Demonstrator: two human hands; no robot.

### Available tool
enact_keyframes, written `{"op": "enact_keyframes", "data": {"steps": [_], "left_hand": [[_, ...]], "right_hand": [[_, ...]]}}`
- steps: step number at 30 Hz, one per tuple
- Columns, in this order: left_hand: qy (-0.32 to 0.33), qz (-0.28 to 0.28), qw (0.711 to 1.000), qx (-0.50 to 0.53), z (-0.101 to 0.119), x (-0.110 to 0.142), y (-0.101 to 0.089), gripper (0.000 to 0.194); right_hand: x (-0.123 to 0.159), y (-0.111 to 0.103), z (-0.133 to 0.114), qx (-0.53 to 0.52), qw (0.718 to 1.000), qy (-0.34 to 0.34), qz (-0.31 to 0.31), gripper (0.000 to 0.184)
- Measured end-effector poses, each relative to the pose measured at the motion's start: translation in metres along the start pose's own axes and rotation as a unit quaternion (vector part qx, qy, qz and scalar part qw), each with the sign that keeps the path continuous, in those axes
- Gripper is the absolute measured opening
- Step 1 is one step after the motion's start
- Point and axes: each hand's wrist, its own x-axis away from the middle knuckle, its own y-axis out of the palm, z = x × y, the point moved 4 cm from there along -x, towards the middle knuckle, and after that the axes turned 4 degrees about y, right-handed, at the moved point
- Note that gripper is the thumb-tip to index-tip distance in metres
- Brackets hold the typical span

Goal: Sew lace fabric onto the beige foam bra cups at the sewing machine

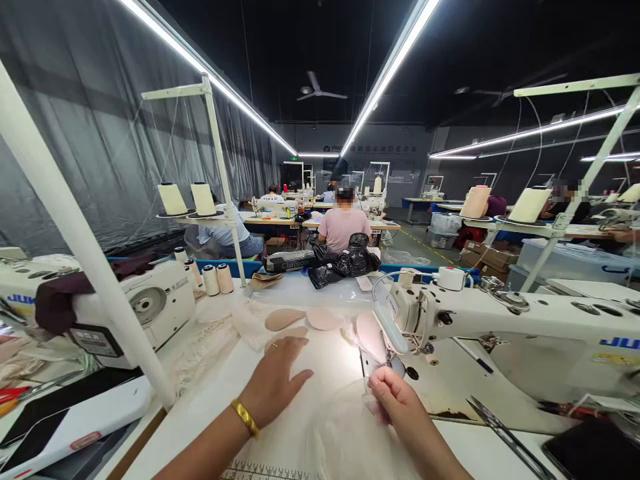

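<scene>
1. Head view, the left hand (280, 377): it is spread loosely, palm down, with the thumb held away from the fingers. Its fingertips lie at the near edge of a tan pad (290, 334); whether they press on it I cannot tell. A gold bracelet (245, 418) circles the wrist.
2. The right hand (395, 398): thumb and forefinger are pinched together on an edge of sheer fabric (350, 433), which spreads pale and see-through over the table (200, 440) toward the viewer.
3. The pads: beyond the left hand lie a beige pad (285, 319) and, just to its right, a paler pad (323, 319). A pink pad (370, 335) sits under the lamp's glow, beside the head of the sewing machine (480, 313) and just beyond the right hand.
4. Around the work: cream lace (205, 350) lies left of the pads, with thread cones (225, 278) farther back. A ruler strip (265, 471) runs along the near edge, and a pointed metal tool (507, 437) rests at the right.
5. Farther off: black plastic bags (345, 263) are heaped behind the table, and beyond them a person in a pink shirt (345, 227) sits facing away.
</scene>
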Motion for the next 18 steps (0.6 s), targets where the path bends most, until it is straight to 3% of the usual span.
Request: {"op": "enact_keyframes", "data": {"steps": [1,2,4,6,12,18], "left_hand": [[0.028,-0.001,0.994,-0.103,-0.011,-0.008,-0.006,0.034],[0.035,-0.007,0.991,-0.133,-0.023,-0.015,-0.009,0.028],[0.049,-0.017,0.986,-0.158,-0.040,-0.025,-0.011,0.017],[0.062,-0.011,0.986,-0.154,-0.049,-0.030,-0.010,0.026],[0.100,0.087,0.983,-0.131,-0.045,-0.035,-0.017,0.046],[0.099,0.148,0.980,-0.083,-0.029,-0.035,-0.030,0.042]], "right_hand": [[-0.004,-0.002,0.003,0.003,1.000,0.011,0.000,0.052],[-0.007,-0.003,0.005,0.003,1.000,0.019,-0.001,0.052],[-0.009,-0.005,0.006,0.005,1.000,0.021,-0.001,0.052],[-0.008,-0.005,0.003,0.014,1.000,0.012,0.001,0.051],[-0.004,-0.004,-0.007,0.000,1.000,0.008,-0.014,0.048],[-0.003,-0.005,-0.005,0.003,1.000,0.011,-0.013,0.043]]}}
